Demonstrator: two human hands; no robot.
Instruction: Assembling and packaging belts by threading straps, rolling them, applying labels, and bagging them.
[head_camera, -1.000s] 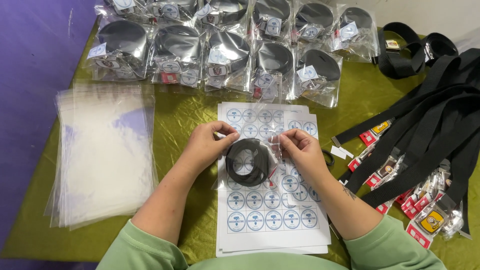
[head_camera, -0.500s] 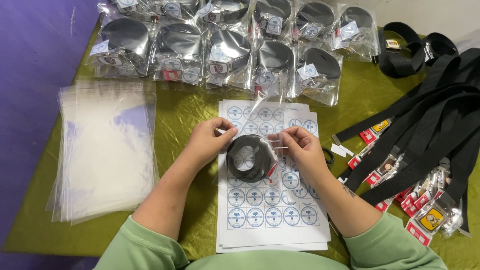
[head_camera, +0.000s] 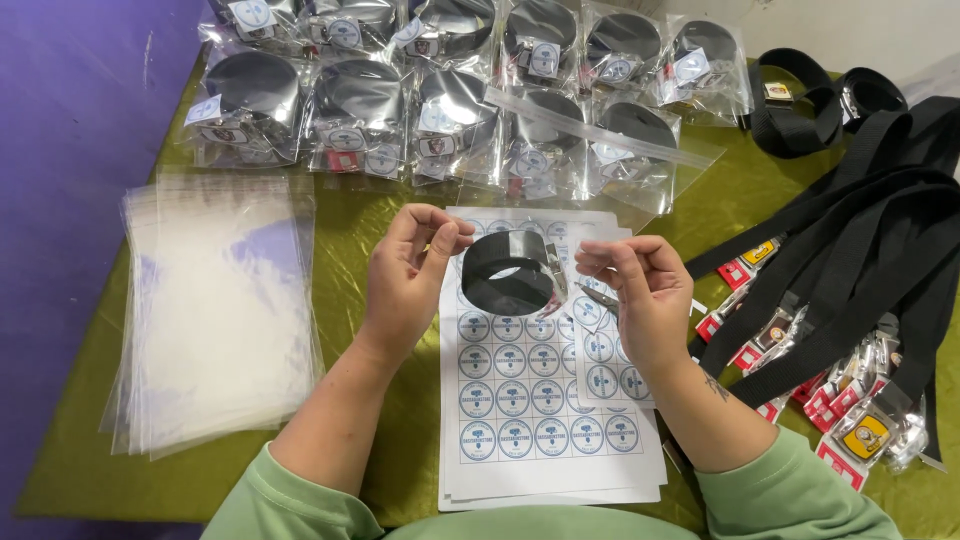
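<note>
**Belt bagging mid-run: many packed, many loose**

Left of frame, stack of clear flat bags (head_camera: 215, 310), glossy and thin, on olive cloth (head_camera: 370, 215); upper frame, two rows of bagged belts (head_camera: 440, 100), each a black coil in crinkly plastic with a round sticker, so a good share looks done; left hand (head_camera: 408, 275) at centre, fingers pinched, apparently on the edge of a clear bag, hard to see; coiled black belt (head_camera: 508, 272) raised between both hands over the sticker sheets (head_camera: 545, 400), white paper with round blue-rimmed labels, many unused; right hand (head_camera: 640, 295) pinched likewise beside the coil; right of frame, loose black webbing belts (head_camera: 860, 260) with red-tagged buckles, unpacked.
</note>
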